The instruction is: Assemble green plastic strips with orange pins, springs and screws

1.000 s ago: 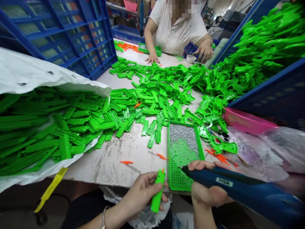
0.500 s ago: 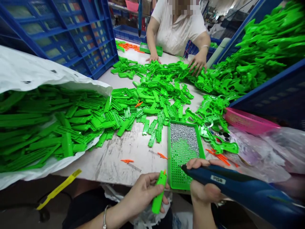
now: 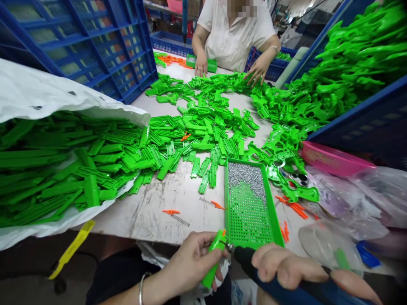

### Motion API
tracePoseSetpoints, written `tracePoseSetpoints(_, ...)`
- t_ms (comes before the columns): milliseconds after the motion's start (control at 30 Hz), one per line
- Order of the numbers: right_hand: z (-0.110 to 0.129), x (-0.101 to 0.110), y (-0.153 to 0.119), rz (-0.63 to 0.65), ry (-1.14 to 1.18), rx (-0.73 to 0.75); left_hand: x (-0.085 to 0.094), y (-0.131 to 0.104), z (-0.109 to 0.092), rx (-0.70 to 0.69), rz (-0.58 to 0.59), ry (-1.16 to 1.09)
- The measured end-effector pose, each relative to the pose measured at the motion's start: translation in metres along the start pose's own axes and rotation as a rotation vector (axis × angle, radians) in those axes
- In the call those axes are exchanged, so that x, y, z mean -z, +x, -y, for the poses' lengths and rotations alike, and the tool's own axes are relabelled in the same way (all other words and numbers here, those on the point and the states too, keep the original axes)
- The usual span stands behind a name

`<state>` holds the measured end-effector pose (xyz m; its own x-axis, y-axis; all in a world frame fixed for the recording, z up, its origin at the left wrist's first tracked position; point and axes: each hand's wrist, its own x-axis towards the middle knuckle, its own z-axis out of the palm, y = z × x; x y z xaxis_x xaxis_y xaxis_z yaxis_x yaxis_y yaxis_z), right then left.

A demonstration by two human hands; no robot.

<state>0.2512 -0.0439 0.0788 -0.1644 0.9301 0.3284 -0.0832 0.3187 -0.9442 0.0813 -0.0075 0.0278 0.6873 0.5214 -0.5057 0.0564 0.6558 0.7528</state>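
Note:
Low in the centre, my left hand [image 3: 199,258] is closed round a long green plastic piece [image 3: 212,267] with a small orange tip at its upper end. My right hand [image 3: 292,267] wraps round a dark blue electric screwdriver [image 3: 246,257]. Its bit meets the green piece near the upper end; whether a screw sits on the bit is too small to tell. Just beyond both hands lies a green perforated tray [image 3: 249,226] with many small silver screws [image 3: 246,178] heaped at its far end.
Green plastic parts [image 3: 203,131] are piled across the table, and more spill from a white sack [image 3: 79,99]. Orange pieces [image 3: 171,212] and springs lie left of the tray. Blue crates [image 3: 121,46] flank the table. Opposite, a co-worker [image 3: 233,38] reaches toward the pile.
My right hand has brought the screwdriver from over the tray down and left to the green piece. My left hand has barely moved. The co-worker's hands have shifted over the far pile.

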Motion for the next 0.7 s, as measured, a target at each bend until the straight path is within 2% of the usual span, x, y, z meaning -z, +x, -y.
tracePoseSetpoints(67, -0.003, -0.001, 0.006, 0.079, 0.04, 0.014, 0.0, -0.003, 0.0, -0.003, -0.003, 0.092)
tracePoseSetpoints(167, -0.007, 0.0, 0.008, 0.127, 0.061, 0.047, 0.001, -0.005, 0.001, -0.011, -0.013, 0.193)
tracePoseSetpoints(267, -0.004, 0.002, 0.006, 0.316, -0.027, -0.053, 0.003, -0.005, 0.001, 0.012, 0.029, 0.223)
tracePoseSetpoints(333, 0.0, 0.002, 0.006, 0.354, -0.057, -0.059, 0.005, -0.002, 0.001, 0.037, 0.056, 0.194)
tracePoseSetpoints(367, 0.001, 0.001, 0.006, 0.287, -0.057, -0.02, 0.007, -0.001, 0.0, 0.054, 0.054, 0.167)
tracePoseSetpoints(400, 0.001, -0.001, 0.008, 0.151, -0.064, 0.04, 0.01, 0.001, 0.0, 0.07, 0.047, 0.141)
tracePoseSetpoints(533, -0.021, -0.006, 0.021, -0.563, -0.131, 0.353, 0.017, 0.002, -0.002, 0.093, 0.092, 0.031)
tracePoseSetpoints(600, -0.04, -0.005, 0.029, -0.708, -0.125, 0.4, 0.019, -0.001, -0.001, 0.099, 0.144, 0.006)
tracePoseSetpoints(700, -0.062, 0.0, 0.035, -0.783, -0.106, 0.354, 0.019, -0.004, 0.001, 0.106, 0.157, 0.009)
